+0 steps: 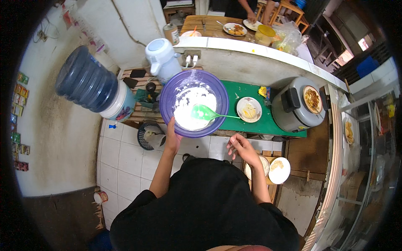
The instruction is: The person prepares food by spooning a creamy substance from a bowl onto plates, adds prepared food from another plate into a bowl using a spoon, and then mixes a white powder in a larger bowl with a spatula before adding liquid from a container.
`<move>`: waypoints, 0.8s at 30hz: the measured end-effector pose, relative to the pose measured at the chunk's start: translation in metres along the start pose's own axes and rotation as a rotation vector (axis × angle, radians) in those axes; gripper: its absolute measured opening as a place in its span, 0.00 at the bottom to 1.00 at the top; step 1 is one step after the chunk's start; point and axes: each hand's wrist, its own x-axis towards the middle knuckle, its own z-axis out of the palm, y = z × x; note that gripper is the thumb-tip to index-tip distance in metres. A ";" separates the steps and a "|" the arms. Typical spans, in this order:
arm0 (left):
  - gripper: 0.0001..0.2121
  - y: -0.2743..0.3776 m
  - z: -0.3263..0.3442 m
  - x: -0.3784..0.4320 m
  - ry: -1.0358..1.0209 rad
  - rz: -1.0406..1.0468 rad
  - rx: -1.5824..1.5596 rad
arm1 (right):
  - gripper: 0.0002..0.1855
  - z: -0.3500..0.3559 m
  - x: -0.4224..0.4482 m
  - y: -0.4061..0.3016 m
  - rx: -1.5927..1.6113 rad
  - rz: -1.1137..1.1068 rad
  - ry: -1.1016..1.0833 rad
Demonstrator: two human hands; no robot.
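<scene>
A purple plastic basin (194, 134) with white flour (185, 114) inside is before me, and my left hand (172, 139) grips its near left rim. A green plastic spoon (205, 112) rests in the basin, its handle reaching over the right rim. My right hand (240, 146) hangs in the air at the lower right of the basin, fingers loosely bent and apart, holding nothing. Beyond it, a small bowl (249, 109) with yellowish residue stands on the green tabletop (234, 91).
On the right are a grey rice cooker (287, 103) topped by a plate of food (312, 99), and a glass cabinet (355, 175). A water dispenser (94, 84) and an electric thermos (161, 59) stand left. A waste basket (147, 136) sits on the floor. Another person's hand (251, 17) reaches a far plate.
</scene>
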 end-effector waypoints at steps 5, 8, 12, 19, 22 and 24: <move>0.30 0.017 0.022 -0.025 0.083 0.024 0.062 | 0.19 -0.002 0.003 -0.017 -0.014 -0.016 -0.077; 0.31 0.025 0.012 -0.035 0.033 0.024 0.133 | 0.23 0.021 0.018 -0.028 -0.047 -0.024 -0.081; 0.29 0.029 0.009 -0.040 -0.055 0.015 0.177 | 0.29 0.044 0.029 -0.045 0.046 0.010 0.008; 0.34 0.050 -0.016 -0.032 -0.229 -0.125 0.291 | 0.27 0.063 0.026 -0.040 0.224 0.059 0.157; 0.34 0.067 -0.036 -0.011 -0.269 -0.134 0.506 | 0.21 0.062 0.033 -0.021 0.373 0.057 0.156; 0.34 0.081 -0.027 0.002 -0.235 -0.128 0.596 | 0.19 0.053 0.030 -0.016 0.398 0.070 0.255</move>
